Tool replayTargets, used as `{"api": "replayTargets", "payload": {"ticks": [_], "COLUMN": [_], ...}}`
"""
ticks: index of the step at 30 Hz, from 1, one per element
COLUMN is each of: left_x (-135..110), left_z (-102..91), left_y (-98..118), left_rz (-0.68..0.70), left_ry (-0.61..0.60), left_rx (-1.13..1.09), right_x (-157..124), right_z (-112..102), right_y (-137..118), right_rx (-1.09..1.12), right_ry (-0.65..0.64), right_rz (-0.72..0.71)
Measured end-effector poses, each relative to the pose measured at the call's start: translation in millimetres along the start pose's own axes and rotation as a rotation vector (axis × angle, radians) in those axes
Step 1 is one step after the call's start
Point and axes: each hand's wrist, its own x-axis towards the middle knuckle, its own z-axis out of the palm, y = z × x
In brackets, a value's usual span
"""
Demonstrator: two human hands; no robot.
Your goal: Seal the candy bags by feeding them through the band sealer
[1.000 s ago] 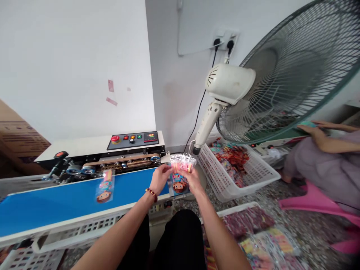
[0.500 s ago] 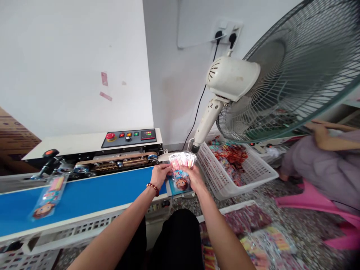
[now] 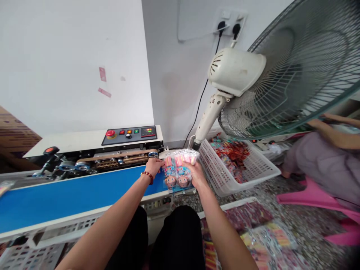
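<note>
My right hand (image 3: 194, 170) is closed around a fanned stack of clear packets (image 3: 184, 176), each with pink contents and a cartoon face at the bottom. To its left, my left hand (image 3: 154, 167) pinches the edge of a single packet (image 3: 170, 172) drawn away from the stack. That packet is at the right end of the blue conveyor belt (image 3: 107, 191). Behind the belt stands the band sealing machine (image 3: 132, 135), its rollers and brown band just beyond my left hand. At the belt's far left, part of another packet (image 3: 5, 186) shows.
A white basket (image 3: 242, 180) of packets stands right of the machine. More packets (image 3: 267, 243) lie in a low tray by my right knee. A large fan (image 3: 239, 71) leans over the basket. A person sits on a pink stool (image 3: 312, 206) at right.
My left hand has moved left, pulling one packet away from the stack in my right hand. The packet on the belt has travelled left, almost out of view.
</note>
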Motion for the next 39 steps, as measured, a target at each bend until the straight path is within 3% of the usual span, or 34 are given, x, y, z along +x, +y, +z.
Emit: {"api": "replayTargets", "payload": {"ticks": [7, 12, 15, 17, 18, 20, 22, 24, 26, 30, 35, 39], "left_x": [5, -4, -21, -33, -37, -40, -36, -27, -17, -3, 4, 2], "left_z": [-27.9, -70.0, -83.3, -73.7, -63.0, -33.8, -2.8, 20.2, 30.5, 20.9, -8.7, -36.0], "left_y": [-7, -29, -43, -45, -43, -34, -23, -13, -8, -7, -11, -18], "left_rz": [-0.010, -0.007, 0.062, 0.178, 0.238, 0.294, 0.255, 0.180, 0.125, 0.065, 0.015, 0.050], "left_ry": [0.133, 0.220, 0.493, 0.572, 0.503, 0.215, -0.004, -0.065, -0.035, 0.023, 0.067, 0.131], "left_rx": [0.122, 0.345, 0.412, 0.381, 0.355, 0.280, 0.148, 0.006, -0.082, -0.057, 0.070, 0.194], "right_x": [-4, -7, -8, -7, -6, -6, -7, -8, -8, -5, -1, -2], "right_z": [3, 9, 12, 14, 15, 16, 16, 16, 15, 11, 11, 14], "right_y": [-3, -4, -3, -3, -3, -3, -3, -3, -3, -3, 0, -1], "right_rx": [-0.006, -0.025, -0.049, -0.082, -0.101, -0.134, -0.143, -0.132, -0.119, -0.106, -0.109, -0.092], "right_ry": [0.026, 0.028, 0.013, 0.017, 0.022, 0.026, 0.013, -0.009, -0.009, 0.030, 0.027, 0.018], "right_rz": [0.014, -0.008, -0.010, -0.010, -0.017, -0.032, -0.035, -0.022, -0.003, 0.008, 0.011, 0.022]}}
